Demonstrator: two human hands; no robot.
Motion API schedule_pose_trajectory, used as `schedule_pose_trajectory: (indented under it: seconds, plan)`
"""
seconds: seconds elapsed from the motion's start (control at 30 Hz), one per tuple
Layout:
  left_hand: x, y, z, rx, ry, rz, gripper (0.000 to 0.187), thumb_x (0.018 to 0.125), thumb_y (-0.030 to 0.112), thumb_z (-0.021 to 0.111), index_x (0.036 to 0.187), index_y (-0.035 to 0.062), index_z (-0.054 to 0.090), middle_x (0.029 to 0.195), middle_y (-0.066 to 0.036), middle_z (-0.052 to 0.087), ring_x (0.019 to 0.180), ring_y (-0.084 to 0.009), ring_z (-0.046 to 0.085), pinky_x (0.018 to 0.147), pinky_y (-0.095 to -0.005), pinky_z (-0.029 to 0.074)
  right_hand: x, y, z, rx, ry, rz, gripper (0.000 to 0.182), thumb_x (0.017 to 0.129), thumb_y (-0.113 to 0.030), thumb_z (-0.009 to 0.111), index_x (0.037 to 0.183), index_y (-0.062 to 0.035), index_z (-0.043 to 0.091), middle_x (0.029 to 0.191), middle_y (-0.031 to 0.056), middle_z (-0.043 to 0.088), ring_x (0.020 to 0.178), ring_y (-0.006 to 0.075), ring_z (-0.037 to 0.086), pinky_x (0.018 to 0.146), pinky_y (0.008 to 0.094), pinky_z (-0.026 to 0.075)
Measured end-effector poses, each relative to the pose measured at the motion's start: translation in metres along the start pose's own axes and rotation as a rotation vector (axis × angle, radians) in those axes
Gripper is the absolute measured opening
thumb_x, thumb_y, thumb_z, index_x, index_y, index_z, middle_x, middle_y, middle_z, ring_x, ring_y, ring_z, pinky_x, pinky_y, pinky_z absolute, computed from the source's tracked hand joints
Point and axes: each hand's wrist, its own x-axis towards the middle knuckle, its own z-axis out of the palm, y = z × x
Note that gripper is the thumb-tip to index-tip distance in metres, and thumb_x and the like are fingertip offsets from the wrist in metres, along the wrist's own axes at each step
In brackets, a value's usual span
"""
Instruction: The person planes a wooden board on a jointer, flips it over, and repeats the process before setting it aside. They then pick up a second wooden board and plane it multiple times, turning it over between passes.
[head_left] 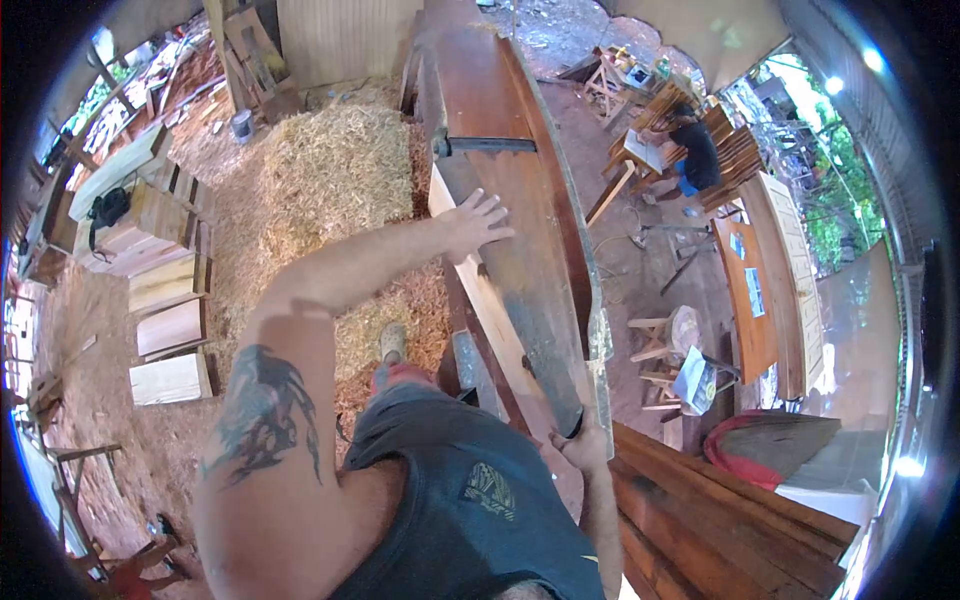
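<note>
A long wooden plank (510, 285) lies lengthwise on a jointer-like machine with a long bed (485, 95), its pale side edge facing left. My left hand (478, 228) rests on the plank's far part, fingers spread. At the plank's near end, my right hand (583, 447) has its fingers curled round the end; a small dark patch shows beside the thumb. A dark bar (490, 145) crosses the bed just beyond the plank. Along the right of the plank runs a tall reddish-brown fence (560, 200).
Wood shavings (335, 180) are heaped left of the machine. Further left stand stacked pale boards (140, 230). Dark beams (700, 500) lie at lower right. Beyond, a person (695, 150) sits at work near slatted wood, with an orange-brown panel (745, 300) and stools (655, 335) nearer.
</note>
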Motion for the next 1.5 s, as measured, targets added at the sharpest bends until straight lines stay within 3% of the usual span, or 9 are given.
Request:
schedule_pose_trajectory:
  seconds: [0.2,0.37,0.43,0.57,0.7,0.83,1.27,1.3,1.5]
  plan:
    - [0.032,-0.036,0.015,-0.104,-0.051,0.118,0.084,0.062,0.023,0.091,0.139,0.0175,0.06,0.126,-0.01,0.061,0.128,-0.0316,0.057,0.113,-0.054,0.041,0.012,0.009,0.002,-0.099,-0.075,0.003,0.091,0.071,-0.035,0.092,0.144,-0.0022,0.05,0.116,0.0288,0.072,0.104,0.0504,0.071,0.088,0.0543,0.059]
    - [-0.077,-0.04,0.0,-0.148,-0.073,0.085,0.079,0.056,0.04,0.091,0.125,0.013,0.064,0.119,-0.015,0.059,0.118,-0.035,0.057,0.103,-0.0488,0.043,0.072,0.014,-0.017,-0.063,-0.005,-0.169,0.084,0.076,-0.04,0.088,0.141,0.0003,0.054,0.126,0.0283,0.068,0.117,0.0491,0.065,0.1,0.0546,0.053]
    - [-0.123,-0.033,0.012,-0.231,-0.033,0.032,0.081,0.055,0.045,0.09,0.123,0.0113,0.064,0.114,-0.014,0.059,0.114,-0.0351,0.058,0.102,-0.0488,0.044,0.126,0.032,-0.013,-0.278,-0.013,-0.224,0.066,0.076,-0.025,0.081,0.135,-0.0065,0.06,0.121,0.024,0.069,0.117,0.0455,0.066,0.102,0.0563,0.05]
    - [-0.197,-0.002,0.011,-0.315,-0.067,-0.286,0.075,0.057,0.05,0.089,0.115,0.0077,0.068,0.108,-0.015,0.062,0.108,-0.0348,0.06,0.098,-0.0504,0.047,0.229,-0.018,-0.031,-0.284,-0.034,-0.433,0.061,0.079,-0.028,0.077,0.134,-0.0072,0.062,0.13,0.0214,0.065,0.129,0.0424,0.059,0.11,0.0559,0.045]
    - [-0.244,0.03,0.012,-0.372,-0.036,-0.527,0.069,0.059,0.055,0.089,0.104,0.0061,0.071,0.099,-0.018,0.065,0.1,-0.0374,0.064,0.093,-0.0491,0.051,0.286,-0.081,-0.028,-0.465,0.293,-0.542,0.065,0.081,-0.027,0.077,0.139,-0.0033,0.058,0.138,0.0243,0.059,0.136,0.0457,0.052,0.114,0.0573,0.042]
    - [-0.246,0.083,-0.004,-0.44,-0.03,-0.834,0.068,0.06,0.056,0.091,0.097,0.0029,0.071,0.096,-0.021,0.067,0.098,-0.041,0.067,0.089,-0.051,0.055,0.298,-0.096,0.038,0.13,0.569,-0.207,0.067,0.087,-0.024,0.074,0.144,0.0034,0.051,0.142,0.0294,0.054,0.132,0.0484,0.051,0.114,0.0592,0.041]
    - [-0.134,0.205,-0.018,-0.531,0.049,-1.016,0.07,0.063,0.05,0.089,0.106,-0.0023,0.072,0.102,-0.025,0.075,0.097,-0.042,0.075,0.086,-0.052,0.06,0.027,-0.046,0.114,0.364,0.213,-0.051,0.04,0.083,-0.024,0.077,0.113,0.0009,0.067,0.114,0.0294,0.069,0.104,0.0496,0.069,0.096,0.0541,0.055]
    - [-0.125,0.207,-0.026,-0.588,0.003,-1.018,0.073,0.063,0.051,0.089,0.109,-0.0025,0.071,0.104,-0.025,0.075,0.098,-0.0422,0.075,0.086,-0.0521,0.06,0.01,-0.063,0.085,0.503,-0.081,0.144,0.045,0.086,-0.029,0.075,0.118,0.0023,0.068,0.12,0.0309,0.07,0.112,0.0487,0.069,0.1,0.0518,0.055]
    - [-0.082,0.229,-0.019,-0.53,0.041,-1.018,0.079,0.064,0.056,0.089,0.114,-0.0031,0.072,0.111,-0.026,0.075,0.104,-0.0423,0.075,0.087,-0.0507,0.061,-0.022,-0.105,0.092,0.547,-0.28,0.079,0.086,0.079,-0.05,0.086,0.143,-0.0017,0.057,0.132,0.0291,0.068,0.12,0.0459,0.068,0.102,0.0507,0.055]
